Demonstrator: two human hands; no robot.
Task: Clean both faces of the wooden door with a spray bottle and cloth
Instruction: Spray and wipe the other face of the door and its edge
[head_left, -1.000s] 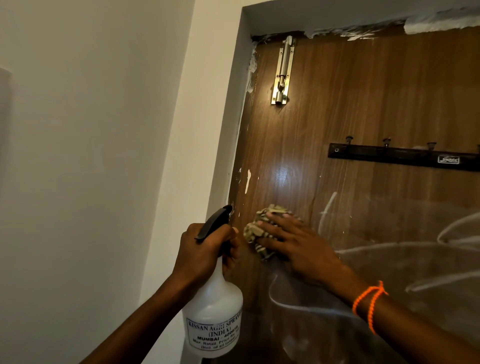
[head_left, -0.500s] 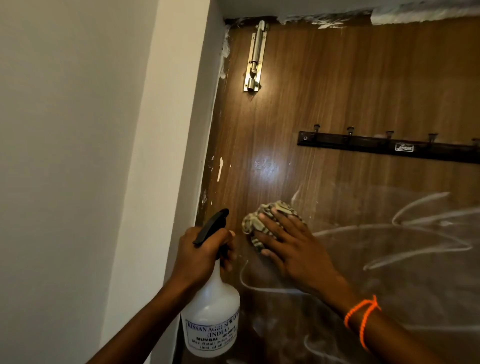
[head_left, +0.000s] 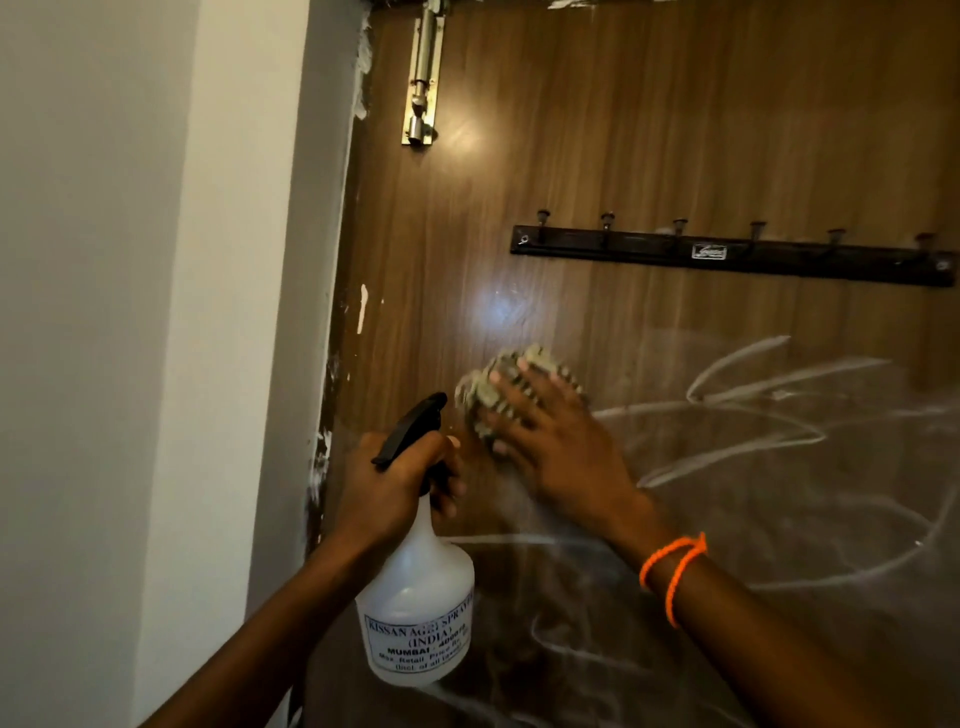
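Head view showed the wooden door (head_left: 649, 130) filling the right and centre of the scene, its brown grained face glossy with a bright glare patch above the cloth. The bunched, patterned cloth (head_left: 498, 384) lay flat against the door at mid-height, near the door's left edge, under the right hand (head_left: 550, 441), whose fingers were spread straight over it and pressed it to the wood. An orange thread band (head_left: 672, 566) circled that wrist. Just left of the cloth, apart from it, the left hand (head_left: 395, 488) gripped the neck of the spray bottle (head_left: 415, 597), fingers curled round it below the black trigger head (head_left: 413, 426); the translucent white bottle hung upright in front of the door's lower left part, with a printed label on its body. White scribbled streaks (head_left: 753, 410) crossed the door to the right of and below the hands. Higher up, a dark hook rail (head_left: 727, 254) with several pegs ran across the door, and a brass slide bolt (head_left: 423, 83) sat near the top left corner. Along the door's left edge the finish was chipped and flecked with white paint (head_left: 362, 306). A plain pale wall (head_left: 130, 312) and the jamb beside it took up the left side
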